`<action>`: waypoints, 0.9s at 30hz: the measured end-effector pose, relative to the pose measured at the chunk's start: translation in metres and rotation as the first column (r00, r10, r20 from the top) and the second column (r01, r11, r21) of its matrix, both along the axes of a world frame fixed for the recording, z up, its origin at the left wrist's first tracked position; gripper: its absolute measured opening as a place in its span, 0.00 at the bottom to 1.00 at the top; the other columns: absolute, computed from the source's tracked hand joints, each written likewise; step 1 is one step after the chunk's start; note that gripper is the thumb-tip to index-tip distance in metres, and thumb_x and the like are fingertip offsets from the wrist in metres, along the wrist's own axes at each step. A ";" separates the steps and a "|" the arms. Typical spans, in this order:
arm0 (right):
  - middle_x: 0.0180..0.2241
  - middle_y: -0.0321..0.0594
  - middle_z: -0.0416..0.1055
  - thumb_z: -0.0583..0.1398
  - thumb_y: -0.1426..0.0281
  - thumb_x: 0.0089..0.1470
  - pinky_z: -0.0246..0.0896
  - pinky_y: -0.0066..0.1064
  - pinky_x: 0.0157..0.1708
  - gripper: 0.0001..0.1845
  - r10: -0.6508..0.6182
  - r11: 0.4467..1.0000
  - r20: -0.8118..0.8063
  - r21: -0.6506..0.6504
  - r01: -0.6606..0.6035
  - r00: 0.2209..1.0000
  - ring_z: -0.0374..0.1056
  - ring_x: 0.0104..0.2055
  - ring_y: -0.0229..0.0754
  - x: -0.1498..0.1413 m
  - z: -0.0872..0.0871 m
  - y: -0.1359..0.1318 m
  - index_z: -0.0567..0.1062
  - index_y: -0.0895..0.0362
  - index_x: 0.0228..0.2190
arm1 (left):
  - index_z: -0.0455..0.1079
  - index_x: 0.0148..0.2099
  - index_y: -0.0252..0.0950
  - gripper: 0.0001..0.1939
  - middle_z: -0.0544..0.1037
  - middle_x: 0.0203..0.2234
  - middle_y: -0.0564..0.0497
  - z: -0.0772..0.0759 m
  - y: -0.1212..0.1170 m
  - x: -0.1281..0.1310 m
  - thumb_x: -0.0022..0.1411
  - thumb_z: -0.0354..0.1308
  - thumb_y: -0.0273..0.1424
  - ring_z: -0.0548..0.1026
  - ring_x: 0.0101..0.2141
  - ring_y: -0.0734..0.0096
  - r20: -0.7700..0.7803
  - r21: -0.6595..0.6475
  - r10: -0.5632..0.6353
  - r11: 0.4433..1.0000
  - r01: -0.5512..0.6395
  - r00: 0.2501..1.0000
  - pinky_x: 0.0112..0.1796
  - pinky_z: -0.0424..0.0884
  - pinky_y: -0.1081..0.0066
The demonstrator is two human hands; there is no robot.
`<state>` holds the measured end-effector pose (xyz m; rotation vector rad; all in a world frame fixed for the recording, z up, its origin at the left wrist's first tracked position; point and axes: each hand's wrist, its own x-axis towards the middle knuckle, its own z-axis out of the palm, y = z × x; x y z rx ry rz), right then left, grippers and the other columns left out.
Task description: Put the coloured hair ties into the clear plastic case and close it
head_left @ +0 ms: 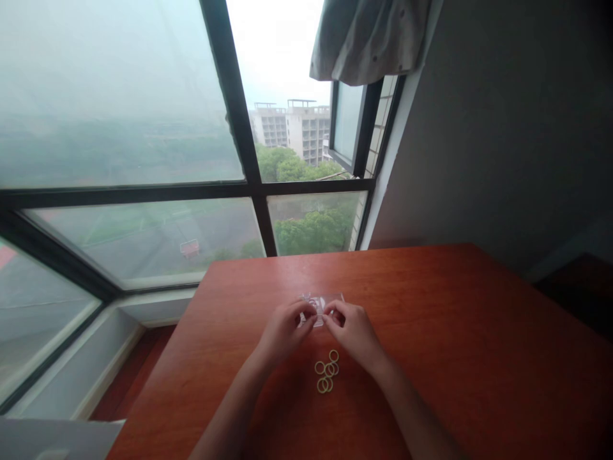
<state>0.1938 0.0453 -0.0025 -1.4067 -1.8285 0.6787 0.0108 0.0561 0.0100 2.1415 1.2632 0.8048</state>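
A small clear plastic bag [330,300] lies on the reddish wooden table [454,332], with something pale inside that I cannot make out. My left hand [283,329] pinches its near edge with curled fingers. My right hand [349,329] pinches the same edge from the right side. The two hands almost touch over the bag. Just in front of them, between my wrists, several small yellow-green rings [327,372] lie loose on the table in a little cluster.
A big window [143,160] with dark frames runs behind and left of the table, with a low sill [158,300] below it. A grey wall [502,128] stands at the right. A grey curtain [368,38] hangs bunched at the top.
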 end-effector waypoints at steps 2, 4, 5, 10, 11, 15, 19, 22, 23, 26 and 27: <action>0.19 0.32 0.68 0.60 0.71 0.50 0.52 0.25 0.25 0.05 0.041 0.999 0.018 -0.034 -0.040 0.999 0.63 0.23 0.35 0.004 0.001 0.000 0.77 0.55 0.27 | 0.72 0.32 0.35 0.06 0.73 0.25 0.52 0.001 0.002 -0.007 0.58 0.54 0.28 0.67 0.27 0.74 -0.044 0.004 0.023 1.000 -0.023 0.999 0.28 0.60 0.75; 0.20 0.32 0.69 0.60 0.73 0.49 0.52 0.24 0.25 0.05 0.118 0.989 0.044 -0.093 -0.113 0.992 0.63 0.23 0.35 0.010 0.003 -0.001 0.77 0.55 0.27 | 0.72 0.31 0.36 0.05 0.74 0.27 0.51 0.002 0.004 -0.014 0.57 0.55 0.27 0.68 0.28 0.72 -0.104 0.011 0.059 0.998 -0.058 0.993 0.29 0.61 0.74; 0.20 0.32 0.70 0.60 0.74 0.48 0.52 0.24 0.24 0.06 0.164 0.980 0.061 -0.128 -0.155 0.985 0.64 0.23 0.35 0.014 0.004 -0.001 0.78 0.55 0.27 | 0.72 0.31 0.36 0.05 0.74 0.28 0.51 0.002 0.004 -0.018 0.57 0.55 0.27 0.69 0.28 0.71 -0.134 0.015 0.081 0.997 -0.080 0.988 0.30 0.62 0.73; 0.20 0.32 0.72 0.61 0.76 0.42 0.49 0.23 0.21 0.07 0.320 0.926 0.157 -0.259 -0.274 0.934 0.64 0.22 0.34 0.027 0.007 -0.008 0.79 0.55 0.23 | 0.73 0.33 0.38 0.06 0.75 0.30 0.50 0.002 0.004 -0.028 0.57 0.54 0.28 0.71 0.31 0.69 -0.235 0.015 0.146 0.989 -0.147 0.961 0.33 0.63 0.72; 0.20 0.32 0.73 0.61 0.75 0.41 0.48 0.23 0.21 0.06 0.348 0.913 0.175 -0.285 -0.291 0.921 0.64 0.22 0.34 0.028 0.007 -0.009 0.79 0.54 0.22 | 0.73 0.34 0.38 0.06 0.75 0.31 0.51 0.001 0.004 -0.029 0.57 0.54 0.28 0.72 0.31 0.68 -0.250 0.015 0.150 0.988 -0.151 0.957 0.33 0.63 0.72; 0.18 0.33 0.73 0.64 0.73 0.39 0.44 0.25 0.19 0.04 0.378 0.903 0.294 -0.325 -0.280 0.878 0.63 0.20 0.35 0.028 0.006 -0.014 0.78 0.53 0.17 | 0.72 0.35 0.39 0.06 0.75 0.32 0.51 0.002 0.003 -0.028 0.59 0.53 0.27 0.72 0.32 0.69 -0.277 0.026 0.155 0.988 -0.154 0.948 0.34 0.63 0.72; 0.19 0.34 0.74 0.65 0.73 0.37 0.41 0.26 0.20 0.04 0.329 0.933 0.402 -0.279 -0.228 0.854 0.63 0.21 0.36 0.021 0.006 -0.018 0.78 0.52 0.17 | 0.72 0.35 0.38 0.06 0.75 0.32 0.51 0.003 0.003 -0.027 0.59 0.53 0.27 0.72 0.32 0.69 -0.275 0.038 0.150 0.989 -0.146 0.950 0.33 0.63 0.73; 0.21 0.35 0.75 0.63 0.75 0.40 0.42 0.27 0.21 0.07 0.321 0.941 0.439 -0.249 -0.229 0.839 0.65 0.22 0.37 0.015 0.009 -0.020 0.78 0.51 0.19 | 0.72 0.35 0.38 0.06 0.75 0.32 0.51 0.004 0.003 -0.027 0.59 0.53 0.27 0.71 0.31 0.70 -0.261 0.039 0.146 0.989 -0.141 0.954 0.33 0.62 0.73; 0.21 0.36 0.75 0.62 0.75 0.41 0.43 0.27 0.22 0.08 0.327 0.939 0.453 -0.250 -0.234 0.829 0.66 0.23 0.38 0.014 0.010 -0.020 0.79 0.51 0.20 | 0.72 0.35 0.38 0.07 0.75 0.32 0.51 0.004 0.004 -0.027 0.59 0.53 0.27 0.71 0.31 0.70 -0.254 0.035 0.141 0.990 -0.137 0.957 0.32 0.62 0.73; 0.25 0.37 0.77 0.60 0.74 0.44 0.45 0.27 0.24 0.08 0.374 0.922 0.499 -0.292 -0.254 0.782 0.69 0.26 0.38 0.012 0.015 -0.020 0.79 0.51 0.22 | 0.72 0.35 0.38 0.07 0.75 0.31 0.51 0.004 0.004 -0.026 0.59 0.53 0.27 0.71 0.31 0.70 -0.236 0.022 0.126 0.992 -0.125 0.963 0.32 0.62 0.74; 0.26 0.37 0.77 0.59 0.73 0.45 0.46 0.27 0.24 0.08 0.391 0.914 0.507 -0.311 -0.259 0.768 0.69 0.27 0.38 0.012 0.016 -0.019 0.80 0.52 0.23 | 0.72 0.35 0.37 0.07 0.75 0.31 0.51 0.005 0.004 -0.026 0.59 0.53 0.26 0.71 0.31 0.70 -0.231 0.022 0.124 0.992 -0.123 0.965 0.33 0.63 0.73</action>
